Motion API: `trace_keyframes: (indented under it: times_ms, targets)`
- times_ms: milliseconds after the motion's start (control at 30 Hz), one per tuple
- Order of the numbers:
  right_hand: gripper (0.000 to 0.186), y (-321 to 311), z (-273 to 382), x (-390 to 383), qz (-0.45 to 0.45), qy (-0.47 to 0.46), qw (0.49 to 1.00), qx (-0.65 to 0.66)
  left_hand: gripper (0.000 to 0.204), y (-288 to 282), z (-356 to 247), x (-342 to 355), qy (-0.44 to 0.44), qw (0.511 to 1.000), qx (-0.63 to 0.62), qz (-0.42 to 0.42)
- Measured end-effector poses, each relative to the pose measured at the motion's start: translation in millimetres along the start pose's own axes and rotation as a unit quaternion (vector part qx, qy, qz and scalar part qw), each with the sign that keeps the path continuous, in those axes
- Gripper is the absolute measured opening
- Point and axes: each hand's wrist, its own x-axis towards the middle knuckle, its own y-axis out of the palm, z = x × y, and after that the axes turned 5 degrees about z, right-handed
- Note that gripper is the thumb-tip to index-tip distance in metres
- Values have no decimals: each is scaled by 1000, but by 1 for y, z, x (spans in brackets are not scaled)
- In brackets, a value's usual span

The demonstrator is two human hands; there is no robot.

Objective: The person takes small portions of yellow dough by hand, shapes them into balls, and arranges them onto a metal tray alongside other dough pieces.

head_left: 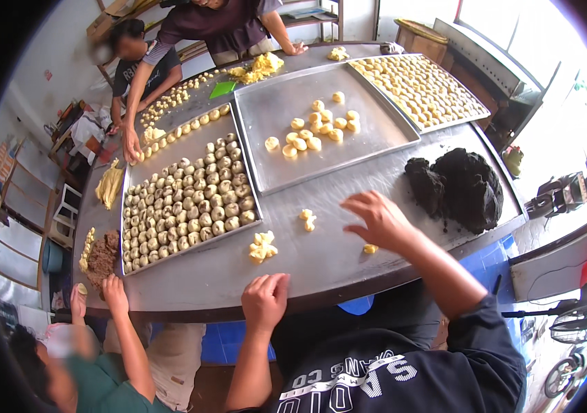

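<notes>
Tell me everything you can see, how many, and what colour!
Metal table: one, grey, middle
Metal trays: three, silver, on the table
Speckled dough balls: many, cream and grey, left tray
Plain dough balls: over a dozen, yellow, middle tray
Rows of dough balls: many, yellow, right tray
Black heap: one, black, table's right
Brown heap: one, brown, table's left
Small dough pieces: three groups, yellow, near side
Big dough heap: one, yellow, far side
Flat sheet: one, green, beside that heap
Other people: three, dark or green tops, two across, one left
Motorbike: one, dark, far right
Shirt: one, black, bottom
Left hand: one, bare, near edge
Right hand: one, bare, above the table
</notes>
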Motion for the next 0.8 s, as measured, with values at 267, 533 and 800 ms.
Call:
trace_keyframes:
  times_ms: [267,533,800]
  targets:
    - [47,-15,-93,228,56,-11,994,-90,18,21,3,1,20,998,-15,-53]
    - [49,-18,-17,297,144,75,951,-263,21,2,6,-4,-4,998,-4,-70]
    - [68,-26,-27,310,162,54,951,-256,14,4,8,-5,21,998,28,-60]
